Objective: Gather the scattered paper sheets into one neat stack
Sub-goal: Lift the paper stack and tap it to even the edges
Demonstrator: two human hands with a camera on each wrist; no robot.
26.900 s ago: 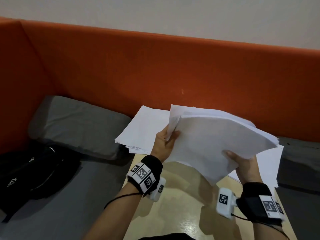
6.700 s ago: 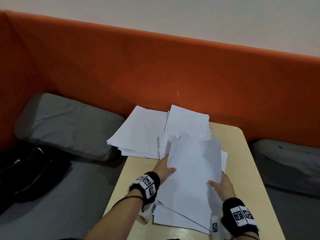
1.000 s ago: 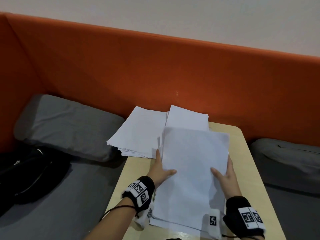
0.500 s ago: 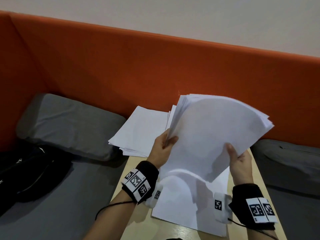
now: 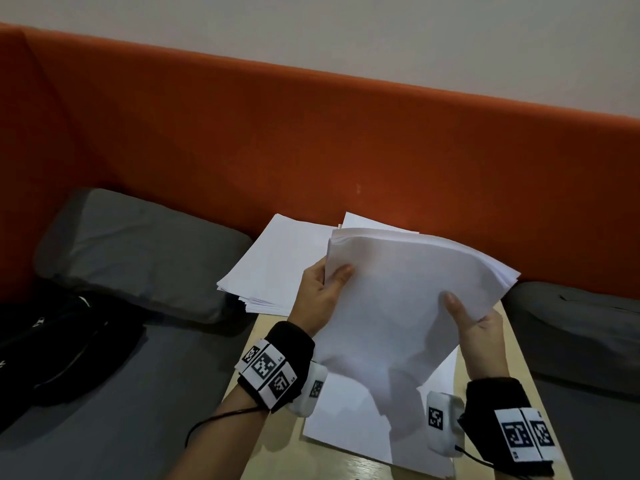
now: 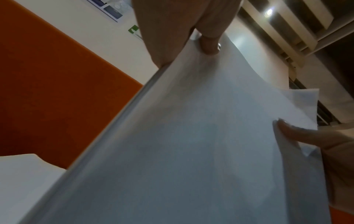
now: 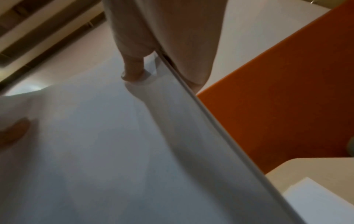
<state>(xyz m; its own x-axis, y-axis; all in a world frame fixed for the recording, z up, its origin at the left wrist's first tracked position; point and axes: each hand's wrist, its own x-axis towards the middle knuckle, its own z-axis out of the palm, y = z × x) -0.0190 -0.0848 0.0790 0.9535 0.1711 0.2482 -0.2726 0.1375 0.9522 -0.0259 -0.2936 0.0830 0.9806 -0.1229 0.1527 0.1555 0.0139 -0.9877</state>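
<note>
Above the table (image 5: 273,441), I pinch a bowed, floppy sheaf (image 5: 408,299) at nine o'clock with my left hand (image 5: 317,299) and three with my right hand (image 5: 479,336); light and slippery, I judge it wants both-edge holds.

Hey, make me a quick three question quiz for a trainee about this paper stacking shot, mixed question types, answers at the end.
1. True or false: the lifted bundle of white paper sheets lies flat on the light wooden table.
2. Which hands grip that bundle? A) left hand only B) right hand only C) both
3. Fill in: a separate pile of white sheets sits at the table's far left corner, overhanging the ____ seat cushion.

Key
1. False: it is held above the table, curved, while loose white sheets lie flat beneath it.
2. C: each hand pinches one side edge, thumb on top.
3. Grey.
</note>
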